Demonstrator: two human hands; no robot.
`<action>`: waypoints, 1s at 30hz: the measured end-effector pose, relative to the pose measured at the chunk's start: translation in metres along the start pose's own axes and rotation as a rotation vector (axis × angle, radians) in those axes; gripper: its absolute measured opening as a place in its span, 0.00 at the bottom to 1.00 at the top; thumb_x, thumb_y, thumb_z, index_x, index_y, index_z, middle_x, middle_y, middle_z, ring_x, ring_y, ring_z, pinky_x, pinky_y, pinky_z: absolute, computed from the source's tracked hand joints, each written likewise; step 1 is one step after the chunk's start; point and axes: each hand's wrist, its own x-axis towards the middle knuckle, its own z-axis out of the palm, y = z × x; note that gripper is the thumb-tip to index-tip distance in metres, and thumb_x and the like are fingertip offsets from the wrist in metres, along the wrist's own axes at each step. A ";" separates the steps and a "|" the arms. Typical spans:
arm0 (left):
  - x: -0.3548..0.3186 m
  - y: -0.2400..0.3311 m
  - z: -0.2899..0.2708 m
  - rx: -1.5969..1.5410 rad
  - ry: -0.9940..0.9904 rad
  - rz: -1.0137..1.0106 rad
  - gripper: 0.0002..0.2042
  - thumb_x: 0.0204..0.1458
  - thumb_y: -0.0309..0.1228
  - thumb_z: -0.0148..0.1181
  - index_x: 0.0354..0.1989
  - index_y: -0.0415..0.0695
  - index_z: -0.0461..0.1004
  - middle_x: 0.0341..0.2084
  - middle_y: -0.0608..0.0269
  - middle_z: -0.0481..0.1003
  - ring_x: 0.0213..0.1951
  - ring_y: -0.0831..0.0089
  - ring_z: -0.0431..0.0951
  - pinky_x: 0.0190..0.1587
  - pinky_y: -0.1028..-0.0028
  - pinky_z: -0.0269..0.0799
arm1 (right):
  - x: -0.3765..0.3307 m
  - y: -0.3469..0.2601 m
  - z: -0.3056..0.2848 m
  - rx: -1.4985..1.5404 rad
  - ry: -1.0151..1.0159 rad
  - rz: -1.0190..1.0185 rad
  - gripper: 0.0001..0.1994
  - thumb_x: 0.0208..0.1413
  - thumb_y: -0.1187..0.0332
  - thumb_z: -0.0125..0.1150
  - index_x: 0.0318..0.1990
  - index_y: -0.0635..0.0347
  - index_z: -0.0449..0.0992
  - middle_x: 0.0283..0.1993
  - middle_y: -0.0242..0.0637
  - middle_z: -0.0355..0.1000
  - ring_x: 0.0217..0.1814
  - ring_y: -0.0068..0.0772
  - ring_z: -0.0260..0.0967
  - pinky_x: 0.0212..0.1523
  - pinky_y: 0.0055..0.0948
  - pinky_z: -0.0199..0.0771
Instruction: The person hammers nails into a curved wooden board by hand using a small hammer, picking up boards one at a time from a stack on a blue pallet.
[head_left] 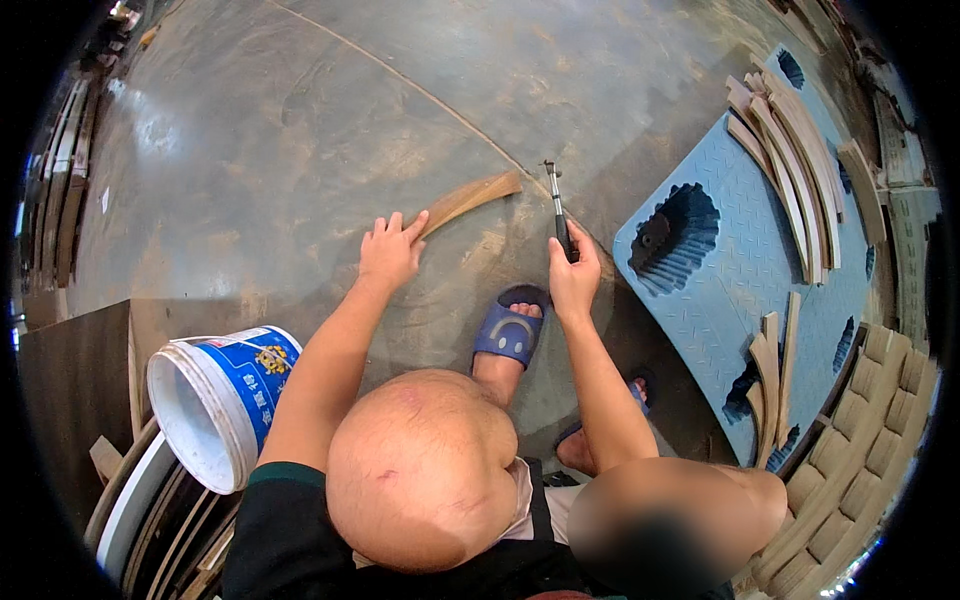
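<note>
A curved wooden strip point(462, 202) lies on the concrete floor ahead of me. My left hand point(391, 248) rests at its near left end with fingers spread, the thumb side touching the wood. That end of the strip is hidden by the hand. To the right, my right hand point(575, 272) is closed around the black grip of a small hammer point(557, 200). The hammer's silver shaft and small head point away from me, just right of the strip's far end and apart from it.
A blue plastic pallet point(680, 325) at right carries stacked curved wooden strips point(795, 165). More wooden pieces point(860, 460) are stacked at lower right. A white-and-blue bucket point(205, 420) lies tilted by my left arm, near curved boards point(140, 490). My sandalled foot point(508, 335) stands between my hands.
</note>
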 end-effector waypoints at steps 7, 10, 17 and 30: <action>0.011 -0.016 -0.007 -0.179 -0.005 -0.062 0.38 0.65 0.38 0.74 0.83 0.76 0.66 0.54 0.61 0.78 0.57 0.55 0.80 0.57 0.53 0.78 | -0.016 -0.001 -0.010 0.076 -0.042 0.136 0.23 0.66 0.71 0.75 0.68 0.66 0.84 0.54 0.37 0.85 0.49 0.26 0.79 0.54 0.30 0.80; 0.030 -0.028 -0.017 -0.314 0.151 -0.086 0.35 0.65 0.34 0.74 0.80 0.72 0.73 0.51 0.61 0.83 0.53 0.54 0.84 0.56 0.56 0.80 | -0.013 -0.007 -0.018 0.046 -0.003 0.113 0.23 0.66 0.71 0.75 0.68 0.66 0.84 0.51 0.35 0.85 0.45 0.24 0.78 0.50 0.28 0.79; 0.052 -0.067 -0.024 -0.698 0.020 -0.302 0.26 0.69 0.35 0.69 0.74 0.71 0.79 0.54 0.57 0.89 0.56 0.56 0.88 0.59 0.56 0.82 | -0.017 0.000 -0.008 0.111 0.041 0.071 0.24 0.65 0.71 0.77 0.68 0.65 0.84 0.42 0.28 0.80 0.39 0.20 0.72 0.43 0.27 0.75; 0.058 -0.018 -0.031 -1.115 -0.537 -0.263 0.22 0.74 0.28 0.61 0.74 0.51 0.80 0.58 0.48 0.87 0.59 0.63 0.86 0.61 0.59 0.80 | -0.018 0.006 -0.023 0.225 -0.031 0.132 0.23 0.68 0.72 0.74 0.69 0.65 0.82 0.44 0.28 0.78 0.41 0.18 0.71 0.44 0.24 0.74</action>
